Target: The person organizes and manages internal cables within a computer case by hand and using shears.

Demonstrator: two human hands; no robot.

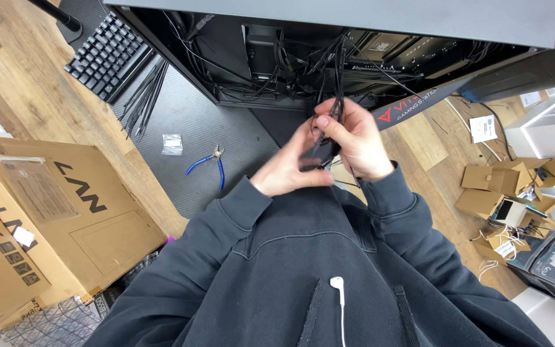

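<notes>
Between my two hands, right at chest height, sits a bundle of black cables (330, 132) that trails up into the open PC case (303, 58). My left hand (288, 168) is closed round the lower part of the bundle, fingers curled, thumb pressing toward the middle. My right hand (353, 142) pinches the upper part, fingertips shut on what looks like a thin black strap or cable end at approx the top of the grip; too small and dark to tell if it's a tie or just a wire. Both grips are closed on the cables, hands touching each other.

My read: I'm mid-way thru gathering/cinching the cables, i.e. the bundling step, not yet trimmed or tucked. The next move calls for keeping the left grip firm so the bundle doesn't splay, while the right pulls the thin end snug w/o yanking the connectors inside the case.

Left of the grip and a bit away, blue-handled cutters (209, 164) lie on the dark mat (187, 115), near a small clear bag (172, 144). Further left and up, a spread of black cable ties (141, 96) lies beside a black keyboard (105, 56). Far left, a big cardboard box (65, 212) rests on the wooden table (27, 90). Right of the grip, well apart, small opened cardboard boxes (515, 193) sit in a heap. Below the grip a white earbud (337, 283) hangs over my dark hoodie (303, 276).
</notes>
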